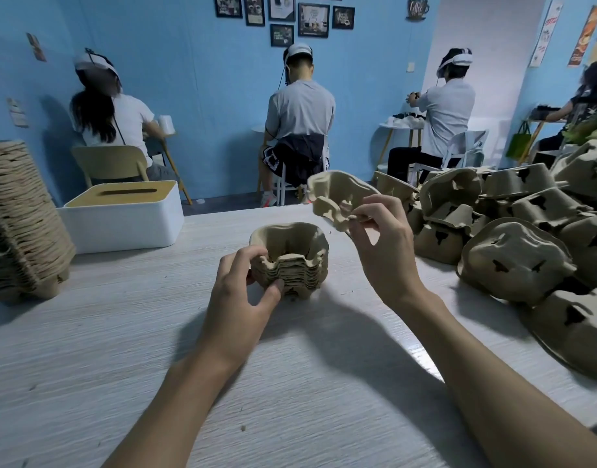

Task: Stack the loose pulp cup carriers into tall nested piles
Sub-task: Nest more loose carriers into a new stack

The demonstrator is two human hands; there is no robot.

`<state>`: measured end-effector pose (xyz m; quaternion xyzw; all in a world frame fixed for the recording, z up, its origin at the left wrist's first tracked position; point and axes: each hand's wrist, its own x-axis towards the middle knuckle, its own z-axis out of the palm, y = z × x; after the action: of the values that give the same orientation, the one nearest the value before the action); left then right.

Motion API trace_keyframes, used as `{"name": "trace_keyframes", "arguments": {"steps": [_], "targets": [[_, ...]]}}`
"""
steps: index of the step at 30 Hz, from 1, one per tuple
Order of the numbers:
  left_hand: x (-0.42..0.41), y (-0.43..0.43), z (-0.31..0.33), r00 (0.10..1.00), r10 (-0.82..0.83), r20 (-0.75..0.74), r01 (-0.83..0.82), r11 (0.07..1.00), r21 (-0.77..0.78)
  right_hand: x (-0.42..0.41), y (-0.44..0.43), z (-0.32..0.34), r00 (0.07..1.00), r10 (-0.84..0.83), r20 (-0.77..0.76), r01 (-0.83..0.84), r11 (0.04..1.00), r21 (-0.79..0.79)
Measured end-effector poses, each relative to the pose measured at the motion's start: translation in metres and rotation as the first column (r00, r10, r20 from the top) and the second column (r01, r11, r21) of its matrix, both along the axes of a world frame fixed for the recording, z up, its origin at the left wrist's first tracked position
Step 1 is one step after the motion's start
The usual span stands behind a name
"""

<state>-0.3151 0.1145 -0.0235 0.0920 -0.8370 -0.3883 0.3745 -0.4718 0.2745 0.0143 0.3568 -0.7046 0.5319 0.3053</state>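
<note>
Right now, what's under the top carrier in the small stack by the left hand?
More nested carriers: wavy rims show in layers down the small stack, which the left hand grips. Fingers cover part of the side; the count and underside are hidden.

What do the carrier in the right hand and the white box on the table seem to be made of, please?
The carrier looks like moulded paper pulp: matte beige, fibrous, with ragged edges. The white box looks like smooth plastic with a faint sheen; its tan lid may be wood or bamboo.
</note>
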Motion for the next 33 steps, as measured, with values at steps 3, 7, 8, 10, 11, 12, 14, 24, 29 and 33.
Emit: {"name": "trace_keyframes", "arguments": {"steps": [3,7,8,10,11,12,14,24,29,33], "targets": [[0.0,0.0,0.0,1.0,-0.009,0.003,0.009,0.999,0.031,0.014,-0.004,0.001,0.992,0.106,-0.068,-0.106,0.994,0.003],[0.0,0.0,-0.001,1.0,-0.013,-0.025,0.014,0.999,0.051,0.025,-0.01,-0.002,0.967,0.235,-0.1,-0.228,0.971,0.077],[0.0,0.0,-0.001,1.0,-0.005,-0.02,0.006,0.999,0.052,0.026,-0.011,-0.003,0.961,0.255,-0.102,-0.246,0.964,0.098],[-0.001,0.0,-0.002,1.0,0.004,-0.014,-0.003,0.998,0.069,0.028,-0.012,-0.003,0.956,0.266,-0.12,-0.25,0.959,0.138],[-0.001,0.0,-0.003,1.0,0.003,-0.014,-0.002,0.997,0.076,0.029,-0.012,-0.003,0.956,0.266,-0.124,-0.247,0.958,0.147],[-0.002,0.0,-0.003,1.0,-0.001,-0.013,0.002,0.997,0.078,0.03,-0.011,-0.002,0.956,0.27,-0.115,-0.253,0.956,0.147],[-0.002,-0.001,-0.004,1.0,-0.007,-0.018,0.009,0.997,0.074,0.034,-0.009,0.001,0.951,0.302,-0.067,-0.291,0.947,0.133],[-0.001,0.0,-0.001,0.999,-0.017,-0.035,0.019,0.999,0.043,0.036,-0.008,0.001,0.933,0.354,0.057,-0.359,0.925,0.125],[-0.001,-0.001,-0.002,1.0,-0.006,-0.021,0.006,1.0,0.009,0.031,-0.009,-0.007,0.968,0.245,0.06,-0.251,0.913,0.322],[-0.002,-0.002,-0.001,1.0,0.002,-0.008,-0.002,1.0,0.001,0.026,-0.012,-0.007,0.974,0.207,0.096,-0.225,0.94,0.257]]}}
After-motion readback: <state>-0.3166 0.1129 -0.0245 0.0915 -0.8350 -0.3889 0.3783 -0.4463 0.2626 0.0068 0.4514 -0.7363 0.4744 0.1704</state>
